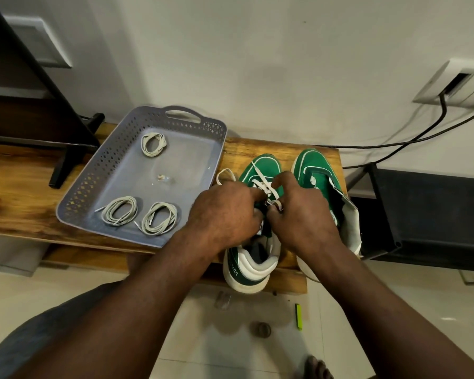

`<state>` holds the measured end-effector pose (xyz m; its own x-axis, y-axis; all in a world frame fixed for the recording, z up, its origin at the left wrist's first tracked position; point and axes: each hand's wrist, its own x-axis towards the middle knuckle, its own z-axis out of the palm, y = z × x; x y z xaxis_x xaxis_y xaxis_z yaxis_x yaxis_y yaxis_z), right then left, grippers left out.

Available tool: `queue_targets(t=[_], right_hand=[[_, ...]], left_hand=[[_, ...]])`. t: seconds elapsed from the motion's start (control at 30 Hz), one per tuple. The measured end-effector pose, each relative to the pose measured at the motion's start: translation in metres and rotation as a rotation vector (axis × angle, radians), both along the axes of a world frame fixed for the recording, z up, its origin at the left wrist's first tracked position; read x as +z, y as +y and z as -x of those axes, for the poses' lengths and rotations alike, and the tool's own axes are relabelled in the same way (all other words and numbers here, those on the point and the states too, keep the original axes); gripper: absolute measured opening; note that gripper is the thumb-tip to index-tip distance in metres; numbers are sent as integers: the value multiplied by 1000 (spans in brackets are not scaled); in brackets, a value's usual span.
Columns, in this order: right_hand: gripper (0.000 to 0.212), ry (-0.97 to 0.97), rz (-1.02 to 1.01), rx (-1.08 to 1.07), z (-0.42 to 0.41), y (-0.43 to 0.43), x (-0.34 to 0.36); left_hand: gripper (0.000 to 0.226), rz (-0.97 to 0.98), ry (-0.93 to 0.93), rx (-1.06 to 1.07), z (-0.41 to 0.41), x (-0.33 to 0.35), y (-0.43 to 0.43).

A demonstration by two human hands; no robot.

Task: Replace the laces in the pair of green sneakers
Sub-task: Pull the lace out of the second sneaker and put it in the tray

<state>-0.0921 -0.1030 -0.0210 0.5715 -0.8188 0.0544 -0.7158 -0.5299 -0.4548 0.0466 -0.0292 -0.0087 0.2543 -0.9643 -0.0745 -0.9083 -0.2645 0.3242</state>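
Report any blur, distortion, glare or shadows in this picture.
Head view: the wide-angle lens bows the wooden bench; light is soft and even, with a faint shadow on the wall; left hand, right hand and the white lace they pinch look slightly motion-blurred; coiled laces in the tray look crisp.

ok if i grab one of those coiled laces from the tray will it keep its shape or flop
Probably floppy: the coiled lace is a thin cord looped loosely with no tie visible, so it would likely unwind and dangle when lifted. It looks light, so a push would probably slide it across the smooth floor of the tray, not roll it.
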Motion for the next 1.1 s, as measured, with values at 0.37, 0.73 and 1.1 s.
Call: queue_targets(t=[0.37,0.73,1.1], right_hand=[[47,-18,-90,14,2,-4,-3],[38,-33,-103,17,0,-1,-4],[48,21,50,39,1,12,-1]], left_hand=[[27,55,-136,-8,8,-3,-1],[4,198,87,342,6,-10,-2],[25,-37,-26,-23,-4,-4,4]])
